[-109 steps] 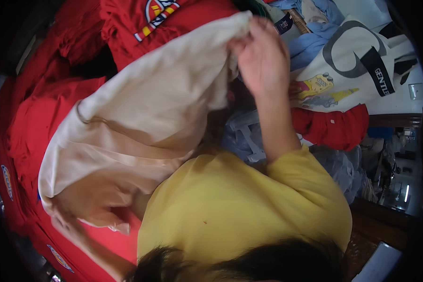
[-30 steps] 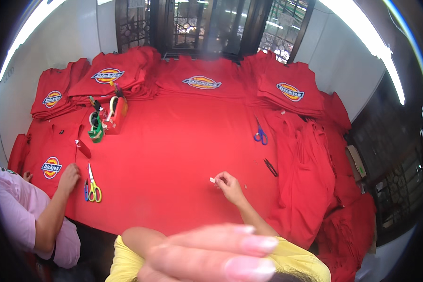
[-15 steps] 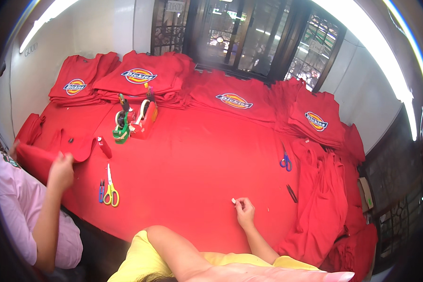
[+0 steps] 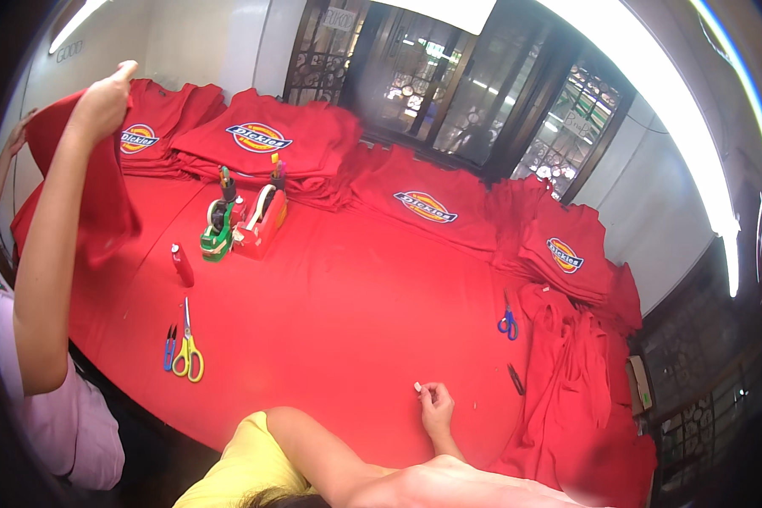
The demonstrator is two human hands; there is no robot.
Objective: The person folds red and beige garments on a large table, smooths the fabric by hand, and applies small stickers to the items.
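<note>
We pinch the small white piece (image 4: 417, 386) between thumb and fingertips of the right hand (image 4: 437, 410), at the near side of the red bench (image 4: 339, 339); an item this small presumably calls for a fingertip grip. The left hand (image 4: 491, 489) is blurred at the lower edge; we cannot tell its opening or contents. Yellow-handled scissors (image 4: 188, 340) and blue snips (image 4: 170, 349) lie together at left, likely for easy reach. Folded red garments (image 4: 322, 135) line the far edge, badges (image 4: 426, 207) upward, probably for identification.
</note>
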